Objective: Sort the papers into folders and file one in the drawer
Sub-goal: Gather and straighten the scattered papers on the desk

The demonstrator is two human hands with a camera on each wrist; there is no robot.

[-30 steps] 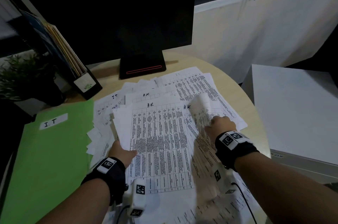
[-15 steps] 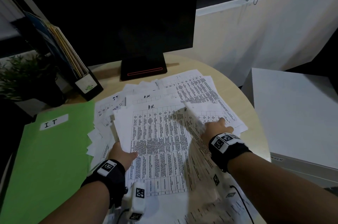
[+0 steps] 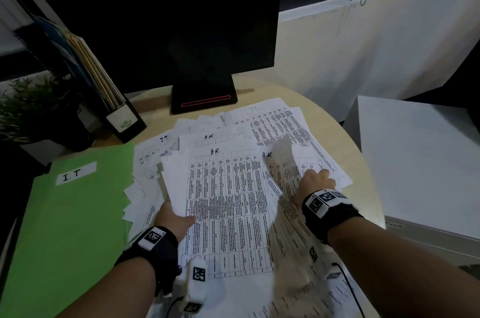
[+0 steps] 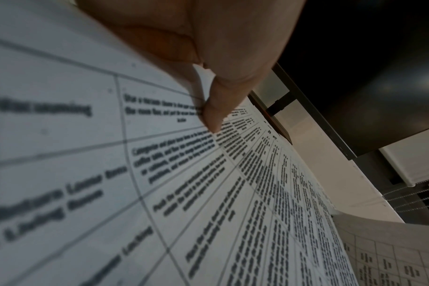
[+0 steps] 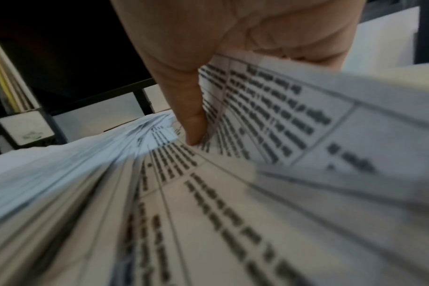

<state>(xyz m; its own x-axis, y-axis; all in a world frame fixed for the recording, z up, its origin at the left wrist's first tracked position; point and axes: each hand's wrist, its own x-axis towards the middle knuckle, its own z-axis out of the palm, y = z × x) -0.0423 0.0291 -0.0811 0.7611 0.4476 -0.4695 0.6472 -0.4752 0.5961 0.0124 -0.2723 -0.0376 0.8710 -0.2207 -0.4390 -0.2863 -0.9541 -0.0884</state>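
Note:
Several printed sheets marked "H.R." and "I.T" lie fanned over the round desk [image 3: 345, 135]. My left hand [image 3: 173, 216] pinches the left edge of the top H.R. sheet [image 3: 226, 203], thumb on top; the left wrist view shows the thumb [image 4: 215, 108] on that sheet [image 4: 208, 193]. My right hand [image 3: 315, 182] grips a second H.R. sheet [image 3: 283, 161] whose top corner curls upward; in the right wrist view the thumb [image 5: 191, 120] presses the sheet [image 5: 269, 116]. A green folder [image 3: 70, 226] labelled "I.T" lies closed at the left.
A dark monitor [image 3: 166, 21] stands on its base behind the papers. A black file holder [image 3: 114, 109] with folders and a potted plant [image 3: 28, 107] sit at the back left. A white cabinet [image 3: 426, 161] stands right of the desk.
The sheet in my right hand has shifted slightly; its curled corner flattened, then stands up again. My left hand stays put on the top sheet.

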